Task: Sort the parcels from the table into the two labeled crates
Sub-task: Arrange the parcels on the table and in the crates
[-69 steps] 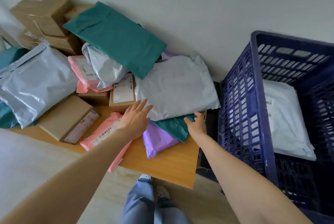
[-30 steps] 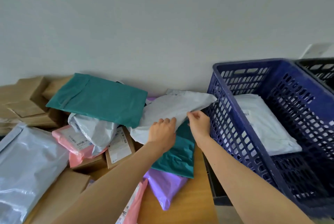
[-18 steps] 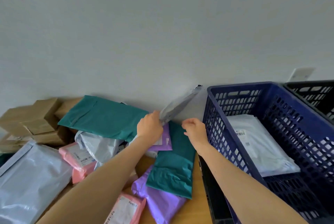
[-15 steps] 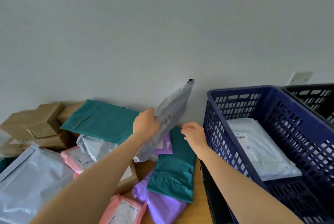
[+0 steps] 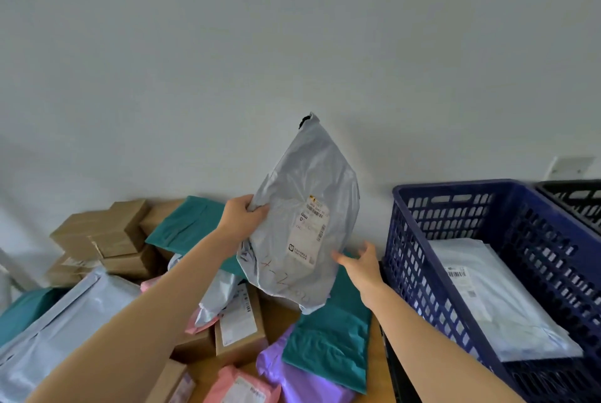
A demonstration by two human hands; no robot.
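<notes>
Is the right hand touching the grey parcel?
Cannot tell. Head view: fingers of the right hand end beside the grey parcel; no clear gap or contact.

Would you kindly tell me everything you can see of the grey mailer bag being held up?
The grey poly mailer is crinkled, glossy plastic, held upright above the parcel pile. A white shipping label sits on its facing side, faint reddish handwriting below. The left hand grips its left edge; the open right hand nears its lower right edge.
</notes>
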